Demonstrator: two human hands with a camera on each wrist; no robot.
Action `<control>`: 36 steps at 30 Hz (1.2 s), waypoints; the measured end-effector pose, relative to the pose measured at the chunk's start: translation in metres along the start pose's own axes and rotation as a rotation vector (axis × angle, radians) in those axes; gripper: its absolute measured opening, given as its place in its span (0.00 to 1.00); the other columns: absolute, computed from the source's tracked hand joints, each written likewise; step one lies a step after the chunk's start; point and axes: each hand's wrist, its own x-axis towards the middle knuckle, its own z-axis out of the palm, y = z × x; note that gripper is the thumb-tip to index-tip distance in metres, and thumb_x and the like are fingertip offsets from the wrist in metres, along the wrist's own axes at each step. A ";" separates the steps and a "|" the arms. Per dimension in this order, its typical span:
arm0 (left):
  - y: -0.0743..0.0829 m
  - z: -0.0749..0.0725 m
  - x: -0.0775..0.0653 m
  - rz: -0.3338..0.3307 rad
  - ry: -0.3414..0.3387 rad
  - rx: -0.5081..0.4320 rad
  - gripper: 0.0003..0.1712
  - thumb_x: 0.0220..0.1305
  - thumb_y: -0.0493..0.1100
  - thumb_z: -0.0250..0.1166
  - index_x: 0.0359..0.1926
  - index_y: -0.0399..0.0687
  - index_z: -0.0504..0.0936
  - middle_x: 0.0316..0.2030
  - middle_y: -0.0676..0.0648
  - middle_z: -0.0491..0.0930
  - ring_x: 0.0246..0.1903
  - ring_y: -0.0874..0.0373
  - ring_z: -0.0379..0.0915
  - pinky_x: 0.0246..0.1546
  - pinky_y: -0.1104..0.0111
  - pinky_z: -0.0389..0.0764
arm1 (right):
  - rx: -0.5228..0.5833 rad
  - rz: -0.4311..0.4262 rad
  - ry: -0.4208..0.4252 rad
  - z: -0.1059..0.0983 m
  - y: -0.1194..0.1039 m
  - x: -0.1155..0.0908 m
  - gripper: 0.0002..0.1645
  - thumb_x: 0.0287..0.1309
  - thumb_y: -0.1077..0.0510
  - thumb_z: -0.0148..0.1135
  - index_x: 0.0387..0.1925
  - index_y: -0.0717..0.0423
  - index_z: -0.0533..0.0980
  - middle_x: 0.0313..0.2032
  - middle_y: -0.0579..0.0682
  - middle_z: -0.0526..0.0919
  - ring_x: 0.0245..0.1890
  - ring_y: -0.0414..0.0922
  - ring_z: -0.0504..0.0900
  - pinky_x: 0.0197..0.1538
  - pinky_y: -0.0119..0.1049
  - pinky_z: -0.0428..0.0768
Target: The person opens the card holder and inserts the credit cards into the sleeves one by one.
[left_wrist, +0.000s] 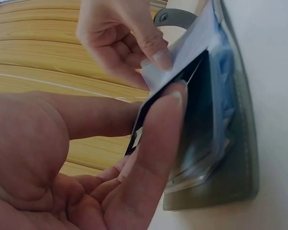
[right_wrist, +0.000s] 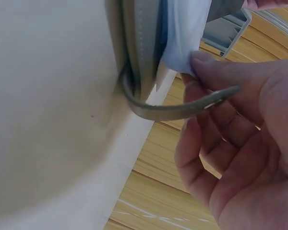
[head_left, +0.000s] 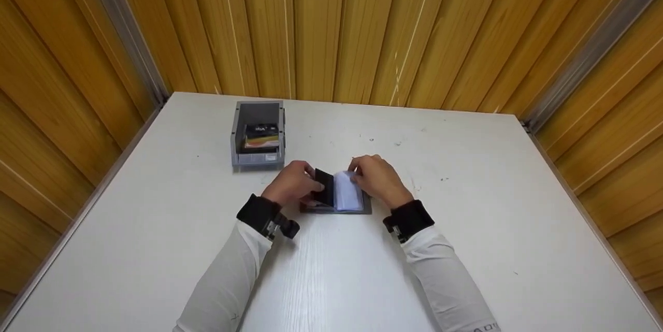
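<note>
A grey-green card holder (head_left: 366, 204) lies spread on the table in front of me, its clear plastic sleeves (head_left: 347, 192) standing up from the cover. My left hand (head_left: 294, 185) pinches a black card (head_left: 325, 187) between thumb and fingers at the holder's left side. In the left wrist view the card's far edge overlaps the sleeves. With thumb and fingertips, my right hand (head_left: 380, 179) pinches the edge of a sleeve on the right. A strap (right_wrist: 168, 112) with a snap curls out from the cover beside the right fingers.
A grey bin (head_left: 238, 158) stands at the back left with several cards (head_left: 261, 140) inside, one dark and one orange-striped. The white table (head_left: 466, 176) meets wood-patterned panels (head_left: 331, 26) at its back and sides.
</note>
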 end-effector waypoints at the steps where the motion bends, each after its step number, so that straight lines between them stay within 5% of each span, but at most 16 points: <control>1: 0.000 0.000 0.000 -0.005 -0.002 -0.007 0.12 0.65 0.33 0.73 0.45 0.36 0.78 0.46 0.34 0.86 0.21 0.59 0.83 0.26 0.68 0.88 | -0.010 0.004 0.007 0.000 0.000 0.000 0.08 0.68 0.63 0.70 0.47 0.56 0.90 0.35 0.54 0.92 0.42 0.52 0.85 0.47 0.46 0.83; 9: -0.004 0.004 0.004 -0.013 0.000 -0.036 0.13 0.65 0.32 0.73 0.45 0.35 0.78 0.46 0.34 0.85 0.20 0.58 0.83 0.25 0.68 0.88 | -0.016 -0.002 0.050 0.000 -0.002 -0.001 0.11 0.69 0.60 0.71 0.50 0.54 0.92 0.53 0.57 0.93 0.59 0.57 0.89 0.61 0.52 0.87; 15: -0.006 0.003 0.006 -0.002 -0.016 -0.055 0.12 0.65 0.32 0.73 0.43 0.36 0.77 0.42 0.38 0.82 0.22 0.57 0.83 0.25 0.68 0.89 | 0.061 -0.054 0.049 0.001 -0.001 0.002 0.09 0.71 0.61 0.68 0.45 0.62 0.90 0.44 0.58 0.92 0.45 0.54 0.90 0.51 0.48 0.88; 25: -0.005 0.003 0.008 0.009 0.007 0.023 0.10 0.67 0.34 0.73 0.44 0.35 0.81 0.39 0.42 0.84 0.25 0.58 0.83 0.26 0.69 0.87 | 0.238 0.170 -0.152 -0.004 -0.004 0.001 0.22 0.68 0.62 0.69 0.62 0.61 0.81 0.50 0.62 0.92 0.35 0.45 0.88 0.31 0.33 0.82; 36: -0.006 0.012 0.009 0.006 0.006 0.052 0.14 0.69 0.38 0.74 0.51 0.35 0.86 0.45 0.37 0.89 0.22 0.63 0.81 0.24 0.73 0.82 | 0.172 0.167 -0.183 -0.004 0.000 -0.001 0.20 0.73 0.61 0.64 0.62 0.60 0.80 0.48 0.61 0.90 0.36 0.45 0.85 0.36 0.33 0.81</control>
